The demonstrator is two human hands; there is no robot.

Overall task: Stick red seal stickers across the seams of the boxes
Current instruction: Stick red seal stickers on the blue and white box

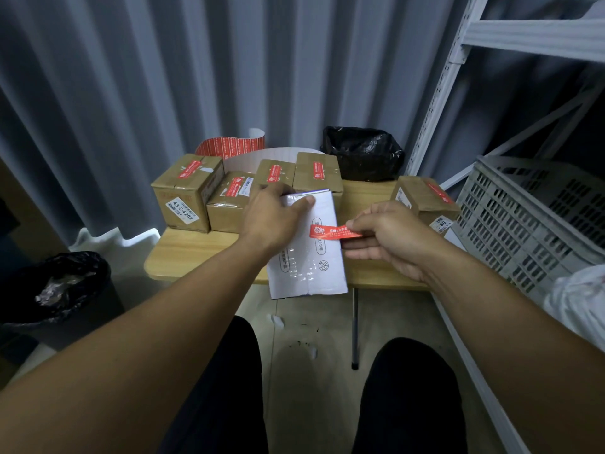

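Centrally, over a wooden table, my left hand grips a glossy white box; my right hand pinches a red strip sticker, maybe paper.

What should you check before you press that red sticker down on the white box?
1. Left hand grips the white rectangular box: ok.
2. Right hand pinches the red paper seal sticker: ok.
3. Sticker straight, no wrinkles: ok.
4. Sticker crosses the box's seam: cannot tell.
5. Whole sticker stuck down: not ok, its right end hangs past the box edge.
6. Bare spot on the light wooden table for the box: ok.
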